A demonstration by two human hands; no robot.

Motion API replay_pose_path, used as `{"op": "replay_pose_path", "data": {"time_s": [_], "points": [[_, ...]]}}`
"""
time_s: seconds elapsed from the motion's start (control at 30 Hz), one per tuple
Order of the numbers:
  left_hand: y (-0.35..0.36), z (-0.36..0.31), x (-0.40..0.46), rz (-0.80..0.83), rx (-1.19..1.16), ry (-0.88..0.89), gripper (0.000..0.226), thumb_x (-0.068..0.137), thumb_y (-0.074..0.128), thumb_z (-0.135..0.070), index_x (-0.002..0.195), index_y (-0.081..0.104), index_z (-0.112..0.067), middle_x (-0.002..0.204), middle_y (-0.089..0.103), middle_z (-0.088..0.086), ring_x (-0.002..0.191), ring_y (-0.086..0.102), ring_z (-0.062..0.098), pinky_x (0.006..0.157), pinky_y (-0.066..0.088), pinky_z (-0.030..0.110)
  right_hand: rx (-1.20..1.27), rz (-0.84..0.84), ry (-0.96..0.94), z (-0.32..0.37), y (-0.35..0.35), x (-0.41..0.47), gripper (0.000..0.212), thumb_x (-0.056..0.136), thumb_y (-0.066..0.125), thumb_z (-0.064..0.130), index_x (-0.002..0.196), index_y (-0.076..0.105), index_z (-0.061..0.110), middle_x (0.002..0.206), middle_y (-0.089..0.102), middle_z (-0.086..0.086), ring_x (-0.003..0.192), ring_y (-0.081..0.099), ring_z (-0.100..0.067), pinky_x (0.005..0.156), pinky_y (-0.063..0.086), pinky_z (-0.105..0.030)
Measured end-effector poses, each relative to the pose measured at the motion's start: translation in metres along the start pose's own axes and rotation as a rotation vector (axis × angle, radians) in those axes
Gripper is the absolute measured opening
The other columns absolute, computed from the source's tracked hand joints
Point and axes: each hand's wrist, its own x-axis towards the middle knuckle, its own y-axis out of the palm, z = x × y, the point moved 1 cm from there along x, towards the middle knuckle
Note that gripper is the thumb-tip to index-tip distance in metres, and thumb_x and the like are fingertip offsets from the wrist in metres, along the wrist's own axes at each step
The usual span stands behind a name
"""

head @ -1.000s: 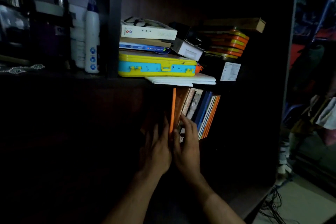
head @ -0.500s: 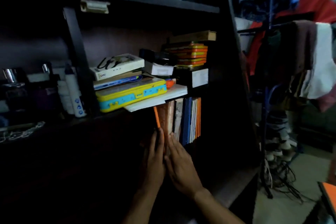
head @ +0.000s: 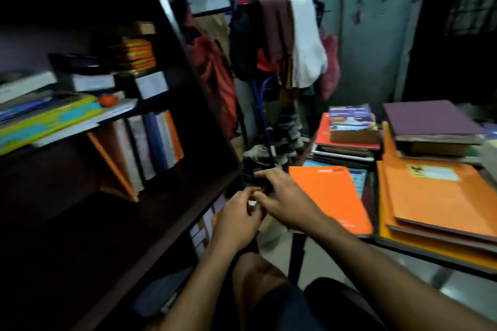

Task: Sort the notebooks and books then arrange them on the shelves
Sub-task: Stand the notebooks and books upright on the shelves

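Both hands have been withdrawn from the shelved books (head: 145,148); left hand (head: 236,220) and right hand (head: 285,201) are now seen loosely curled, holding nothing, between shelf (head: 161,226) and bench (head: 430,252). Unsorted notebooks (head: 330,196) remain stacked on the bench, so another pickup is judged next

Dark wooden shelves (head: 172,212) with a smooth, dull finish. Orange notebook (head: 332,196) with a smooth matt card cover. Maroon book (head: 427,118) with a matt cover. White cloth (head: 306,43), soft.
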Motion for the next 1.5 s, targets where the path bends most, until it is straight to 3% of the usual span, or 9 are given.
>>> {"op": "replay_pose_path", "data": {"time_s": [0.27,0.4,0.63,0.77,0.9,1.07,1.3,1.4,1.5], "points": [[0.086,-0.054,0.037,0.328,0.163,-0.077,0.085,0.097,0.051,-0.059,0.161,0.011,-0.019,0.166,0.018,0.012,0.154,0.011,0.025,0.121,0.013,0.035,-0.459,0.299,0.663,-0.104,-0.095,-0.041,0.068,0.095,0.053,0.056,0.143,0.039,0.009,0.148,0.038,-0.024,0.136,0.037,-0.041,0.108,0.038,-0.045],[0.106,-0.04,0.056,0.403,0.247,-0.174,0.092,0.094,0.05,-0.065,0.161,0.009,-0.019,0.162,0.026,0.013,0.147,0.024,0.034,0.119,0.024,0.04,-0.485,0.393,0.753,-0.108,-0.074,-0.045,0.081,0.097,0.048,0.057,0.152,0.026,0.002,0.157,0.017,-0.034,0.144,0.019,-0.046,0.113,0.032,-0.051],[0.106,-0.046,0.066,0.279,0.299,-0.27,0.075,0.08,0.072,-0.06,0.135,0.044,-0.017,0.132,0.055,0.012,0.124,0.052,0.033,0.092,0.043,0.037,-0.473,0.358,0.719,-0.106,-0.075,-0.04,0.075,0.092,0.055,0.06,0.142,0.042,0.006,0.147,0.034,-0.026,0.136,0.029,-0.044,0.104,0.041,-0.048],[0.099,-0.038,0.05,0.35,-0.401,-0.453,0.047,0.081,0.083,-0.025,0.12,0.058,-0.023,0.106,0.074,-0.001,0.093,0.072,0.018,0.079,0.059,0.032,-0.466,0.401,0.683,-0.1,-0.077,-0.04,0.073,0.09,0.057,0.062,0.14,0.043,0.01,0.144,0.037,-0.021,0.132,0.033,-0.042,0.101,0.042,-0.048],[0.082,-0.028,0.022,0.291,-0.765,-0.538,0.038,0.094,0.067,-0.006,0.126,0.055,-0.023,0.109,0.074,0.004,0.096,0.073,0.025,0.078,0.06,0.039,-0.415,0.447,0.605,-0.083,-0.067,-0.041,0.067,0.089,0.056,0.064,0.135,0.047,0.016,0.142,0.04,-0.018,0.13,0.036,-0.04,0.1,0.042,-0.049],[0.018,0.015,-0.008,0.025,-0.822,-0.402,0.048,0.095,0.066,-0.006,0.135,0.049,-0.027,0.112,0.075,0.0,0.098,0.073,0.021,0.073,0.059,0.034,-0.166,0.373,0.376,-0.05,-0.027,-0.036,0.069,0.089,0.064,0.054,0.145,0.042,0.021,0.145,0.044,-0.009,0.132,0.045,-0.028,0.109,0.038,-0.036],[-0.061,0.094,-0.011,-0.331,-0.782,-0.399,0.064,0.096,0.062,-0.002,0.145,0.036,-0.036,0.133,0.063,0.004,0.107,0.066,0.017,0.093,0.055,0.037,-0.048,0.325,0.154,0.026,0.042,0.02,0.072,0.091,0.068,0.043,0.151,0.035,0.02,0.153,0.033,-0.005,0.138,0.04,-0.025,0.112,0.035,-0.033],[-0.08,0.127,-0.01,-0.307,-0.683,-0.457,0.065,0.097,0.061,-0.005,0.15,0.029,-0.026,0.126,0.061,0.004,0.095,0.064,0.011,0.074,0.054,0.025,-0.188,0.463,0.132,0.055,0.082,0.044,0.074,0.089,0.062,0.06,0.15,0.039,0.025,0.152,0.037,-0.003,0.138,0.04,-0.029,0.111,0.037,-0.041],[-0.097,0.155,-0.004,-0.253,-0.582,-0.436,0.052,0.094,0.068,-0.013,0.136,0.04,-0.025,0.117,0.067,0.003,0.092,0.066,0.012,0.074,0.053,0.029,-0.324,0.508,0.112,0.068,0.112,0.053,0.074,0.087,0.058,0.067,0.146,0.043,0.024,0.143,0.039,-0.007,0.134,0.037,-0.032,0.11,0.038,-0.047]]}}
